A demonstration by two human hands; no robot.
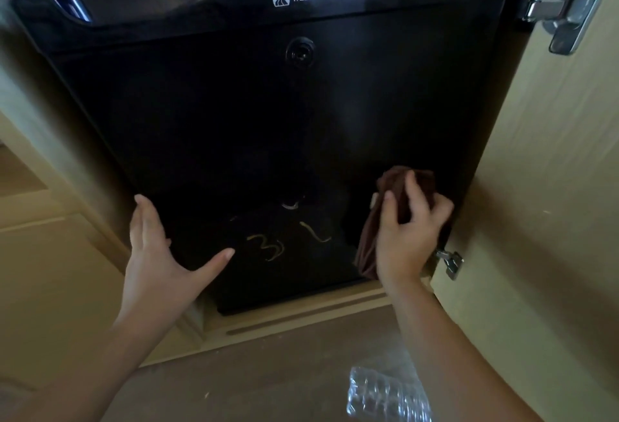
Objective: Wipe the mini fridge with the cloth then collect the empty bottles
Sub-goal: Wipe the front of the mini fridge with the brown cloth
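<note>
A black mini fridge (254, 113) with a WELLWAY logo on its shut door fills the cabinet opening. My right hand (407, 230) presses a bunched dark brown cloth (400, 187) against the door's lower right part. My left hand (157, 247) lies flat, fingers spread, on the door's lower left edge and holds nothing. A clear ribbed plastic bottle (385, 395) lies on the floor below my right arm, partly cut off by the frame's bottom edge.
An open wooden cabinet door (542, 187) stands at the right, with a metal hinge (566, 9) at the top and another (450, 262) near my right wrist. A wooden cabinet side (57, 160) is at the left. A brown floor (268, 374) lies below.
</note>
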